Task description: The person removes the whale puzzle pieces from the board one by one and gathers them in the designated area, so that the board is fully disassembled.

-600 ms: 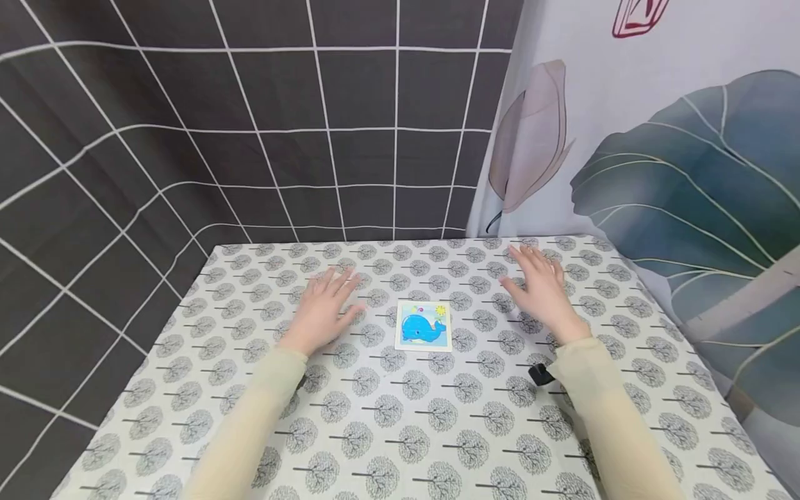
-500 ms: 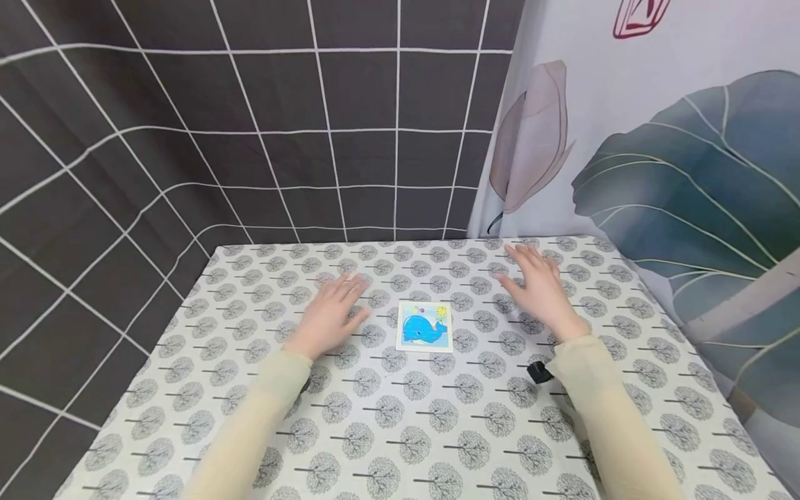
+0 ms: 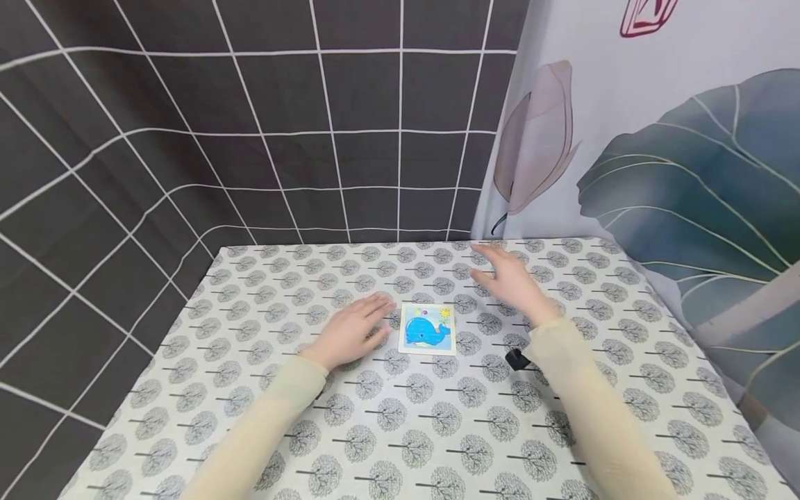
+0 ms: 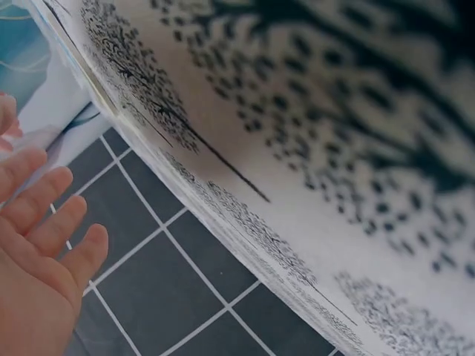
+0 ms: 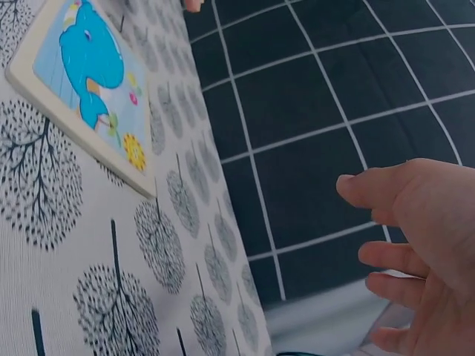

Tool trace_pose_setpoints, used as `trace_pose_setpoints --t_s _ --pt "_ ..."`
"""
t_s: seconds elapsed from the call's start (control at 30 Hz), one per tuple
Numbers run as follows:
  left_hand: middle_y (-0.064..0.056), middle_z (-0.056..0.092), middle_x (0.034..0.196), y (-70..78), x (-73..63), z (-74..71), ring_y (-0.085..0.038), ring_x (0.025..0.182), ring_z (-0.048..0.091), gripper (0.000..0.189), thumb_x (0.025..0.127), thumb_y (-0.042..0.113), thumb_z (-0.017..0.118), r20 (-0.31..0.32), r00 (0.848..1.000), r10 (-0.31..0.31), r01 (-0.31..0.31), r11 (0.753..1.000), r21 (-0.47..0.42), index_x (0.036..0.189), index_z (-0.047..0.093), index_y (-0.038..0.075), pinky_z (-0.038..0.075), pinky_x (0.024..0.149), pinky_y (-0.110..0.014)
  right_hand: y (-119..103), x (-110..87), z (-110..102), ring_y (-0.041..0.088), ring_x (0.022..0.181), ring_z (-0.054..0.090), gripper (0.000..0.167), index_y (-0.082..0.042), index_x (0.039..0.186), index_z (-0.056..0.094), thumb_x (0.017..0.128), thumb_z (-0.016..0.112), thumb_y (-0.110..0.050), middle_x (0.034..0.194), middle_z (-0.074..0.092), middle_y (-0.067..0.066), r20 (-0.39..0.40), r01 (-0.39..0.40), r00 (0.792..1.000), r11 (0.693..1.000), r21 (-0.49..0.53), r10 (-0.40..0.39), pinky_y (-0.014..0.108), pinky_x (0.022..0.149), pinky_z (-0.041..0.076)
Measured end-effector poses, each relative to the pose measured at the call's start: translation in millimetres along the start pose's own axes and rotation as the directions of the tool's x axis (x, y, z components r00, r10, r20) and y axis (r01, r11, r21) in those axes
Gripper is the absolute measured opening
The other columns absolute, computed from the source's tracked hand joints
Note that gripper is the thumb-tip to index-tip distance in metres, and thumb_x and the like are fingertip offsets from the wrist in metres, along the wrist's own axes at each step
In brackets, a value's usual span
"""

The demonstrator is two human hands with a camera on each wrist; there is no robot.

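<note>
A square whale picture puzzle board with a pale rim lies flat on the patterned tablecloth, its blue whale facing left. My left hand is just left of it, fingers extended toward the board's edge and holding nothing. To the right and a little farther back is my right hand, thumb and fingers spread apart, empty. In the right wrist view the board appears at upper left, with the right hand well apart from it. The left wrist view shows the left hand with relaxed fingers.
A white tablecloth printed with grey trees covers the table. Behind and to the left hangs a dark cloth with a white grid. A pale curtain with leaf prints hangs at the right. A small black piece shows at the right cuff.
My left hand has moved right and slightly nearer, up to the board's left side. My right hand has moved left toward the board. The board stays in place on the cloth.
</note>
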State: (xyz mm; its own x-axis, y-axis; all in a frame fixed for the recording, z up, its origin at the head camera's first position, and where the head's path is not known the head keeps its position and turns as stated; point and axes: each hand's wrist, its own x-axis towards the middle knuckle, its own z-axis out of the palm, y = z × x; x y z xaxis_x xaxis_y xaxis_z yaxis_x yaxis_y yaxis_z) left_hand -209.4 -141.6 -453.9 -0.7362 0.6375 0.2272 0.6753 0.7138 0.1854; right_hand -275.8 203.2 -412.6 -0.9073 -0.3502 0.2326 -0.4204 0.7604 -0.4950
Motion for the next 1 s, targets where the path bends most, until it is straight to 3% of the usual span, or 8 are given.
trace_pose_setpoints --t_s 0.13,0.23,0.4,0.6,0.77,1.0 --pt "-0.015 0.046 0.153 3.7 -1.9 3.9 -0.033 0.143 0.04 0.052 0.103 0.035 0.058 0.038 0.999 0.006 -0.006 1.0 -0.023 0.147 0.052 0.009 0.033 0.119 -0.05 -4.4 3.6 8.2 0.046 0.141 0.037 0.072 -0.013 0.16 0.026 0.1 0.063 -0.025 0.158 0.037 0.021 0.028 -0.011 1.0 0.999 0.049 0.01 0.063 0.117 0.027" --pt "-0.015 0.045 0.154 7.8 -3.3 6.2 -0.034 0.143 0.04 0.054 0.104 0.038 0.055 0.069 0.997 0.044 -0.042 0.999 -0.028 0.148 0.05 0.008 0.033 0.118 -0.051 -7.0 5.0 14.9 0.044 0.141 0.038 0.075 -0.012 0.161 0.025 0.099 0.065 -0.024 0.158 0.037 0.02 0.043 -0.003 0.999 0.996 0.09 0.0 0.06 0.118 0.029" --pt "-0.015 0.047 0.153 16.3 -2.6 8.1 -0.033 0.143 0.041 0.052 0.104 0.035 0.054 0.117 0.986 0.12 -0.118 0.993 -0.022 0.147 0.051 0.005 0.034 0.118 -0.049 -9.4 6.9 26.9 0.042 0.141 0.038 0.067 -0.006 0.155 0.036 0.098 0.066 -0.025 0.155 0.041 0.02 0.088 0.007 0.996 0.995 0.098 -0.016 0.06 0.117 0.029" --pt "-0.011 0.044 0.155 22.0 -0.7 11.0 -0.029 0.145 0.038 0.052 0.105 0.035 0.053 0.2 0.971 0.127 -0.125 0.992 -0.023 0.149 0.049 0.007 0.032 0.119 -0.046 -11.5 10.8 41.8 0.039 0.133 0.048 0.057 -0.003 0.145 0.05 0.097 0.068 -0.025 0.144 0.054 0.02 0.139 0.039 0.989 0.996 0.084 -0.051 0.058 0.113 0.037" --pt "-0.01 0.045 0.155 20.5 2.0 9.8 -0.03 0.145 0.038 0.051 0.104 0.033 0.055 0.22 0.968 0.119 -0.112 0.993 -0.043 0.147 0.05 0.007 0.032 0.119 -0.048 -23.0 16.6 52.5 0.034 0.118 0.06 0.052 -0.002 0.14 0.056 0.095 0.071 -0.022 0.127 0.064 0.018 0.179 0.059 0.981 0.995 0.08 -0.072 0.053 0.103 0.049" --pt "-0.01 0.052 0.149 21.3 4.5 6.4 -0.027 0.14 0.046 0.046 0.103 0.027 0.059 0.215 0.965 0.152 -0.143 0.988 -0.059 0.143 0.055 0.006 0.038 0.116 -0.044 -30.2 19.5 64.2 0.031 0.115 0.063 0.048 -0.002 0.134 0.061 0.094 0.072 -0.024 0.127 0.065 0.015 0.255 0.099 0.961 0.993 0.057 -0.111 0.048 0.101 0.052"
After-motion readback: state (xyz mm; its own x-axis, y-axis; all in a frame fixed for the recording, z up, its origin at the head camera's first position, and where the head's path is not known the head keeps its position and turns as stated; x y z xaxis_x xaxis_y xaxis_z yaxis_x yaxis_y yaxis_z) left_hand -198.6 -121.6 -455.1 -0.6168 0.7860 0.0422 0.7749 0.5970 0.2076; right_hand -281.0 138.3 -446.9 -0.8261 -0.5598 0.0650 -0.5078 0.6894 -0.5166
